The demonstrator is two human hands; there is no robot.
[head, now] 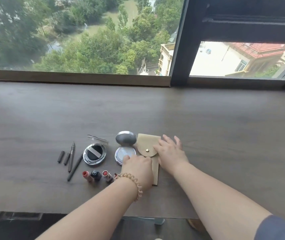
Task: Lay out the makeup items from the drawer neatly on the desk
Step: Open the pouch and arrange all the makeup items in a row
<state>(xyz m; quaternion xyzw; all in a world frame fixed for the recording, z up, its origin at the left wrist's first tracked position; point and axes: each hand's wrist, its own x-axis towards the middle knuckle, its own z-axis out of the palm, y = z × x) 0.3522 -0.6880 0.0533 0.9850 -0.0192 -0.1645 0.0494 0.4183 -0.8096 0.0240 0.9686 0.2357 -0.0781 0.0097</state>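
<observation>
both hands (168, 151) flat on snapped-shut beige pouch (147, 144), contents hidden

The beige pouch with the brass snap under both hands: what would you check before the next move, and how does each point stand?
1. Beige snap pouch lies flat on the grey-brown wooden desk: ok.
2. Snap closed: ok.
3. Right hand flat on the pouch: ok.
4. Left hand on the pouch, clear of the open silver round compact: not ok, its fingertips reach the compact.
5. Pouch square with the desk edge: not ok, it is tilted.
6. Drawer emptied: cannot tell.
</observation>
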